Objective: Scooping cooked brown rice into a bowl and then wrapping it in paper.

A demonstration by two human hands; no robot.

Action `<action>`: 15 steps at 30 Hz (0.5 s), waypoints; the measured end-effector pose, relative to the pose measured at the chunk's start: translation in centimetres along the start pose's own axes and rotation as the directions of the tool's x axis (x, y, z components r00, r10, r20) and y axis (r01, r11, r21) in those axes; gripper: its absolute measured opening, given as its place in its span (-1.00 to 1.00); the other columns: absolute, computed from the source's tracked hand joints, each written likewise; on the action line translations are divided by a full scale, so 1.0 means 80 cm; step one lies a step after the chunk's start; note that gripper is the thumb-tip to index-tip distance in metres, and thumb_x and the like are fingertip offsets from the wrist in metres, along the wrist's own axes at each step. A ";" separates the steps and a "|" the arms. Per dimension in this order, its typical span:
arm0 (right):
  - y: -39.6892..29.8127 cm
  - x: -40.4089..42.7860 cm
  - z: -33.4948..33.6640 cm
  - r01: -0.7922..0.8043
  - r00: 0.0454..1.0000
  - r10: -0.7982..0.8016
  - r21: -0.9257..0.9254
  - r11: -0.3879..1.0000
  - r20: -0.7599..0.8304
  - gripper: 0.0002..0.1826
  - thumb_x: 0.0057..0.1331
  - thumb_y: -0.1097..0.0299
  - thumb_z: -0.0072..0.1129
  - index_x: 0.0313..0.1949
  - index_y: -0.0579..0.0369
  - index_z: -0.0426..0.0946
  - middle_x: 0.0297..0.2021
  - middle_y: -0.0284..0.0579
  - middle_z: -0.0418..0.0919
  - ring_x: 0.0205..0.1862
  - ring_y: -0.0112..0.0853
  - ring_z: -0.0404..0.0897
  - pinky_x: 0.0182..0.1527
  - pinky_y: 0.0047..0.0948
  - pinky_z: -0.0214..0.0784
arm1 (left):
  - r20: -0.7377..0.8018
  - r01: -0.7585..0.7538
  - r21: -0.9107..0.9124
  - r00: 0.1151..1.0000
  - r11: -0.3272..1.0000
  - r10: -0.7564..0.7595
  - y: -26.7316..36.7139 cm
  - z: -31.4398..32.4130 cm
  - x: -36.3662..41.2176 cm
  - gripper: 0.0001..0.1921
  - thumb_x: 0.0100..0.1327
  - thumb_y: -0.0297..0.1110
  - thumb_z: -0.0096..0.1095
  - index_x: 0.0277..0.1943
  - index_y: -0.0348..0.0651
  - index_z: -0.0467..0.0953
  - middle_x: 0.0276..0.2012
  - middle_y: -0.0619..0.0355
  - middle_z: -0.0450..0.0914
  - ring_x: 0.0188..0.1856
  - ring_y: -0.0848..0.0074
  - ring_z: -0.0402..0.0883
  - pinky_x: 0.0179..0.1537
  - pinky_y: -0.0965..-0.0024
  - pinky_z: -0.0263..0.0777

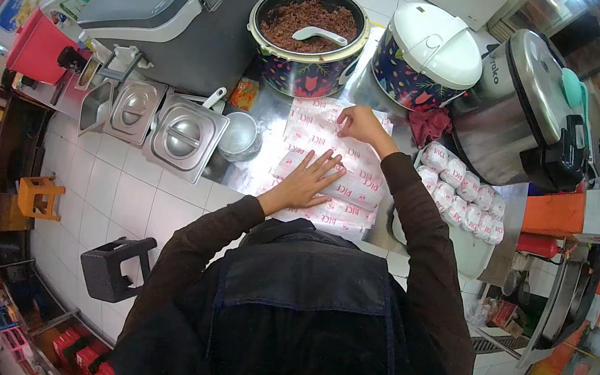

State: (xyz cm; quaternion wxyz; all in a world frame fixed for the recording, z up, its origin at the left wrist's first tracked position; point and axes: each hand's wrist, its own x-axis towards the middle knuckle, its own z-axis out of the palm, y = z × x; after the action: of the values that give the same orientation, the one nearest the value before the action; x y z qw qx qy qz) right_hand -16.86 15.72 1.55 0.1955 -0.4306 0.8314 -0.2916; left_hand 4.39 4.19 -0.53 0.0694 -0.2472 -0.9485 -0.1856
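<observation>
Printed white and red wrapping paper sheets (pixel 354 209) lie layered on the metal counter in front of me. My left hand (pixel 303 183) rests flat on them, fingers spread and holding nothing. Farther up the paper, my right hand (pixel 361 126) bends its fingers down with the tips close together; whether paper is pinched between them cannot be made out. Just beyond the sheets stands an uncovered rice pot (pixel 303 76) with a floral outside. It holds reddish-brown cooked rice (pixel 283 18), with a white rice paddle (pixel 319 35) lying on top.
Right of the paper, several wrapped packets (pixel 458 185) sit on a pale tray (pixel 469 251). Behind are a lidded floral pot (pixel 431 50), a red cloth (pixel 429 126) and a large steel rice cooker (pixel 509 113). Lidded steel pans (pixel 183 136) and a plastic-wrapped round container (pixel 240 136) stand left.
</observation>
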 end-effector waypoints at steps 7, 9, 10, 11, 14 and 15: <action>0.021 -0.010 0.013 0.119 0.987 -0.138 -0.192 0.974 -0.087 -0.74 -0.15 0.51 0.29 -0.38 0.24 0.57 -0.50 0.01 0.59 -0.45 -0.26 0.60 -0.35 -0.40 0.41 | -0.080 -0.057 0.051 0.995 0.997 0.061 -0.006 0.019 -0.013 -0.34 0.10 -0.14 0.18 0.27 0.00 0.16 0.31 0.03 0.05 0.36 0.15 -0.03 0.25 -0.03 -0.05; 0.028 -0.011 0.012 0.119 0.988 -0.137 -0.223 0.968 -0.067 -0.73 -0.18 0.50 0.31 -0.39 0.23 0.58 -0.52 -0.01 0.59 -0.46 -0.30 0.59 -0.36 -0.42 0.41 | -0.306 -0.168 0.307 0.915 0.937 0.264 -0.009 0.024 -0.016 -0.45 0.06 -0.19 0.23 0.16 0.04 0.33 0.26 0.15 0.19 0.27 0.27 0.12 0.21 0.13 0.03; 0.030 -0.011 0.010 0.120 0.990 -0.135 -0.252 0.960 -0.045 -0.71 -0.20 0.48 0.34 -0.40 0.23 0.58 -0.53 -0.03 0.59 -0.47 -0.33 0.59 -0.37 -0.44 0.40 | -0.306 -0.168 0.308 0.914 0.937 0.265 -0.006 0.026 -0.015 -0.45 0.06 -0.19 0.23 0.16 0.04 0.33 0.26 0.15 0.19 0.27 0.27 0.12 0.21 0.13 0.03; 0.032 -0.013 0.008 0.119 0.990 -0.135 -0.253 0.960 -0.046 -0.71 -0.20 0.48 0.34 -0.40 0.23 0.58 -0.53 -0.03 0.59 -0.47 -0.33 0.59 -0.37 -0.44 0.40 | -0.395 -0.111 0.222 0.898 0.969 0.194 -0.001 0.030 -0.014 -0.51 0.05 -0.21 0.23 0.10 0.07 0.39 0.23 0.20 0.24 0.20 0.33 0.17 0.18 0.21 0.04; 0.031 -0.020 0.004 -0.012 1.000 0.012 0.033 0.999 0.005 -0.66 -0.25 0.41 0.41 -0.40 0.22 0.60 -0.58 -0.11 0.58 -0.52 -0.44 0.56 -0.41 -0.49 0.37 | -0.485 -0.034 0.165 0.867 0.986 0.111 0.004 0.022 -0.010 -0.58 0.03 -0.23 0.23 0.03 0.13 0.46 0.20 0.26 0.29 0.11 0.40 0.22 0.14 0.31 0.02; 0.030 -0.022 0.004 -0.038 0.999 0.038 0.091 0.995 0.007 -0.63 -0.27 0.38 0.44 -0.40 0.22 0.60 -0.60 -0.14 0.57 -0.55 -0.48 0.53 -0.42 -0.51 0.35 | -0.496 -0.005 0.201 0.862 0.980 0.106 0.003 0.021 -0.008 -0.59 0.03 -0.24 0.23 0.01 0.16 0.47 0.20 0.27 0.29 0.08 0.41 0.23 0.13 0.34 0.00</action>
State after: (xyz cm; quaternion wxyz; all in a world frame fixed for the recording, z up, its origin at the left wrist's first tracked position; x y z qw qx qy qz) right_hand -17.16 18.20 -0.12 0.2226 -0.4063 0.8248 -0.3242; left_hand 5.04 4.75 -2.12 0.3437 -0.2093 -0.9032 -0.1491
